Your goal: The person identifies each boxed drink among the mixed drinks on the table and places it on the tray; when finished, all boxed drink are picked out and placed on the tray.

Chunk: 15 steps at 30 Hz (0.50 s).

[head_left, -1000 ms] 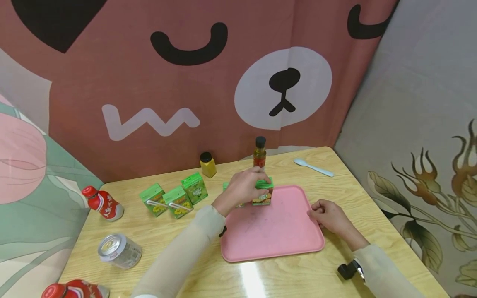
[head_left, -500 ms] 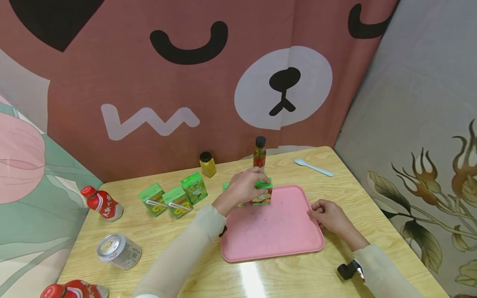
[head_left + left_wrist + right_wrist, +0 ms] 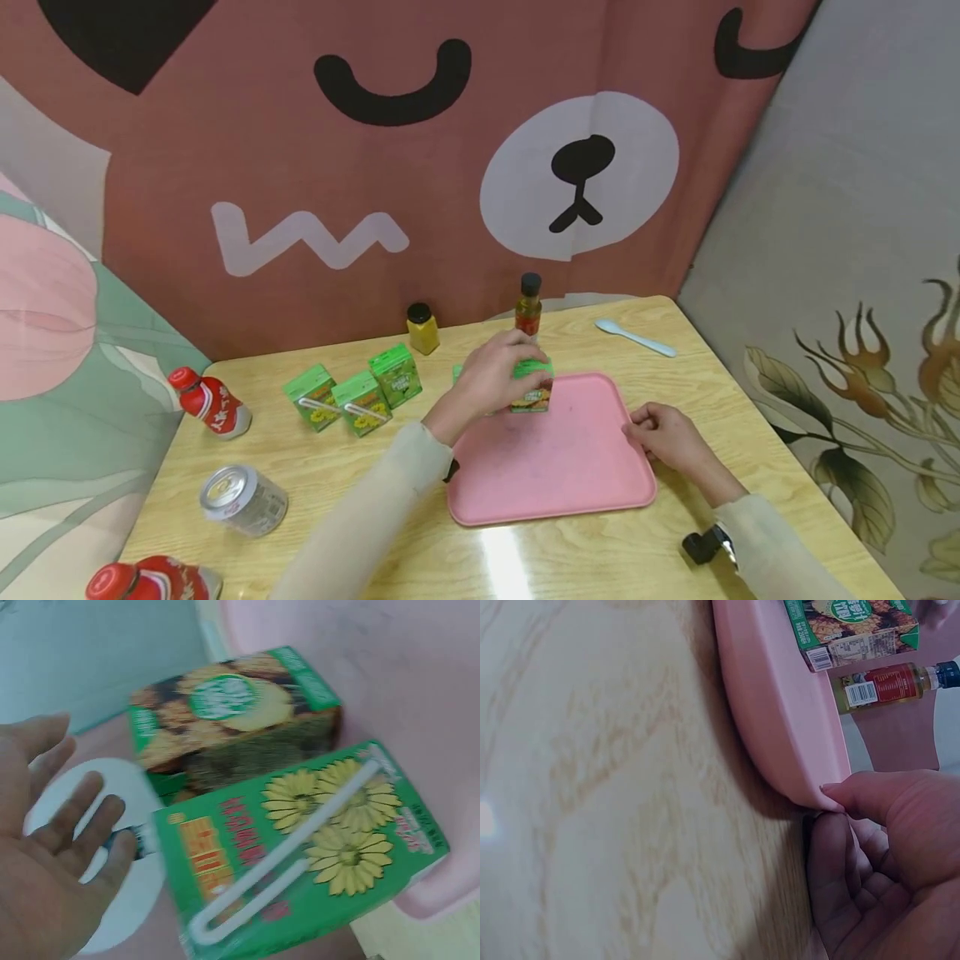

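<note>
My left hand [image 3: 495,375] is over the far left part of the pink tray [image 3: 555,458], beside two green drink cartons. In the left wrist view its fingers are spread and loosely bent, apart from the cartons. One carton [image 3: 300,847] shows yellow flowers and a white straw; the other carton [image 3: 232,712] carries a brown picture and a round green label. In the head view the hand partly hides both. My right hand [image 3: 663,433] pinches the tray's right rim between thumb and bent index finger, as the right wrist view [image 3: 877,855] shows on the hand up close.
Several more green cartons [image 3: 363,404] stand left of the tray. Behind are a yellow jar [image 3: 423,332], a sauce bottle [image 3: 528,308] and a pale blue spoon [image 3: 636,337]. Red bottles [image 3: 212,403] and a can [image 3: 246,500] stand at the left.
The head view has shifted slightly. My left hand stays by the cartons, its thumb a little higher, and my right hand keeps its place on the tray rim.
</note>
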Tool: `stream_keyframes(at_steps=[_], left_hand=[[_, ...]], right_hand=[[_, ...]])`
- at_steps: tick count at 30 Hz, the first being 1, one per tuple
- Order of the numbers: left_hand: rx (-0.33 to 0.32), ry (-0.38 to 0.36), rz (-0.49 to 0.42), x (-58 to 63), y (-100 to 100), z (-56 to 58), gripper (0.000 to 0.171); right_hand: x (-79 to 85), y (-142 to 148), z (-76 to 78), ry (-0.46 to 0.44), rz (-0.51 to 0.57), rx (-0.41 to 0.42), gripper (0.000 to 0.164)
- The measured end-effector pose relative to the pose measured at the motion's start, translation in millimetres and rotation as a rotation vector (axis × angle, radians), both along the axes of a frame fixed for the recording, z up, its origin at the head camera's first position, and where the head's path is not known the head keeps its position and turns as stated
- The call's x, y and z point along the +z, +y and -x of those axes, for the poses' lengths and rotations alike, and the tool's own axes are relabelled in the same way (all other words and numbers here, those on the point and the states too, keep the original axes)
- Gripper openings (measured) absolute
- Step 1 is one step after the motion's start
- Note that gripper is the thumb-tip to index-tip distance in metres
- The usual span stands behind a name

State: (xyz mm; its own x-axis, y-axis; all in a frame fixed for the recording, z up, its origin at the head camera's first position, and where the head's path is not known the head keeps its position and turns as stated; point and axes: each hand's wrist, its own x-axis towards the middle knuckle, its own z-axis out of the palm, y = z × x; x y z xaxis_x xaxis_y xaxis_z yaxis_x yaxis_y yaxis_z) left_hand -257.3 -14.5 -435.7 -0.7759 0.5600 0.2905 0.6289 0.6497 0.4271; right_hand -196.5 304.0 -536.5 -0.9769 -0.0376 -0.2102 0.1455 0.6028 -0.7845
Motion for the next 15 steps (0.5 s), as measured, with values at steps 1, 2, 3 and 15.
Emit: stream_keyframes(at_steps=[1, 2, 3, 15], left_hand=[[0.001, 0.022, -0.047, 4.2, -3.9, -4.5, 0.021], [0.002, 0.047, -0.097, 8.0, -8.9, -8.8, 0.021], [0.001, 0.080, -0.144, 11.3, -15.3, -13.0, 0.021], [0.351, 0.263, -0.293, -6.5, -168.2, -55.0, 0.023]], right_hand=[[0.2, -0.1, -0.1, 0.002, -0.001, -0.001, 0.025], [0.2, -0.2, -0.3, 0.003, -0.002, 0.000, 0.025], [0.3, -0.6, -0.5, 0.006, -0.001, -0.001, 0.025], [1.0, -5.1, -5.0, 0.058, -0.028, 0.019, 0.021]])
